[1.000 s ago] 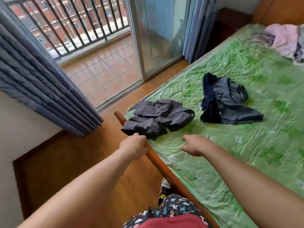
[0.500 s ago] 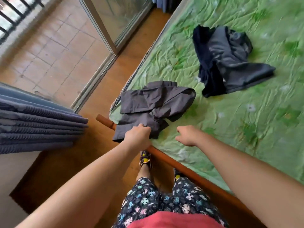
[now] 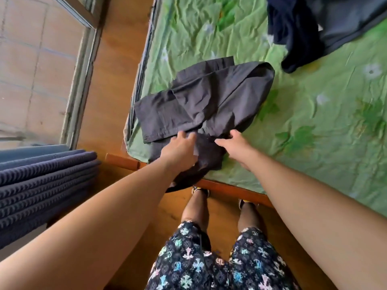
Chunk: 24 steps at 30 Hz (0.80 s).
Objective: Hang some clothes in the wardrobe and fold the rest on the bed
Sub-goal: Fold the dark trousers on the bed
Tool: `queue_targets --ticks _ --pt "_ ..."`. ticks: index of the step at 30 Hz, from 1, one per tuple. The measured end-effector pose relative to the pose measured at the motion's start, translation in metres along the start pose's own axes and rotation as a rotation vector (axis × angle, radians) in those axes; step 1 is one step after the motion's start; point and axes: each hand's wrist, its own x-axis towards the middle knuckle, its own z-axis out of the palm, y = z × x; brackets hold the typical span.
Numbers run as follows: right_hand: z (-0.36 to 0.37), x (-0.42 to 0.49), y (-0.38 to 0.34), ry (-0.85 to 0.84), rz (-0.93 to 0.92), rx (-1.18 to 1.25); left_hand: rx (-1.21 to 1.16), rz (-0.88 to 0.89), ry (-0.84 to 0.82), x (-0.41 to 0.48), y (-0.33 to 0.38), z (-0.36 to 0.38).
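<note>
Both hands reach onto a crumpled dark grey garment [image 3: 209,101] lying at the near left corner of the bed [image 3: 314,143]. The left hand [image 3: 180,148] lies on the garment's near end with its fingers bent down into the cloth; whether they have hold of a fold cannot be told. The right hand [image 3: 236,146] is just beside it, thumb spread wide from the fingers, fingertips touching the garment's near right edge with nothing gripped. The garment's near end spills over the wooden bed rail [image 3: 234,190]. A second garment, dark navy [image 3: 310,28], lies apart towards the far right edge of the view, on the wrinkled green flowered sheet [image 3: 209,28]. The person stands against the rail in patterned shorts [image 3: 209,266]. A bunched blue curtain [image 3: 41,181] hangs at left above the wooden floor [image 3: 113,80].
</note>
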Motion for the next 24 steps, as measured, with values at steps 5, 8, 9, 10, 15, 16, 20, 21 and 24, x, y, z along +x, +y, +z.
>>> queue_targets --ticks 5,8,9,10,15,16,20,21,24 --pt "0.015 0.03 -0.011 0.04 0.153 0.501 -0.174 0.069 0.034 0.042 -0.001 -0.001" --pt "0.019 0.032 -0.022 0.108 0.104 0.595 -0.301 0.084 0.053 0.052 -0.002 -0.006" --pt "0.018 0.03 -0.027 0.122 0.085 0.631 -0.358 0.087 0.057 0.051 -0.002 -0.009" --pt "0.016 0.026 -0.032 0.133 0.066 0.672 -0.43 0.091 0.06 0.049 -0.002 -0.013" --pt "-0.015 -0.012 -0.07 0.138 -0.035 0.731 -0.873 0.156 0.045 0.022 0.024 -0.053" --pt "-0.024 -0.023 -0.079 0.131 -0.06 0.732 -0.916 0.169 0.047 0.015 0.034 -0.065" --pt "-0.073 -0.072 -0.111 0.188 -0.204 0.575 -0.974 0.261 0.106 -0.018 0.07 -0.11" --pt "-0.086 -0.087 -0.118 0.204 -0.244 0.537 -0.978 0.285 0.154 -0.026 0.077 -0.119" --pt "-0.124 -0.134 -0.139 0.204 -0.355 0.455 -0.929 0.332 0.305 -0.05 0.098 -0.151"
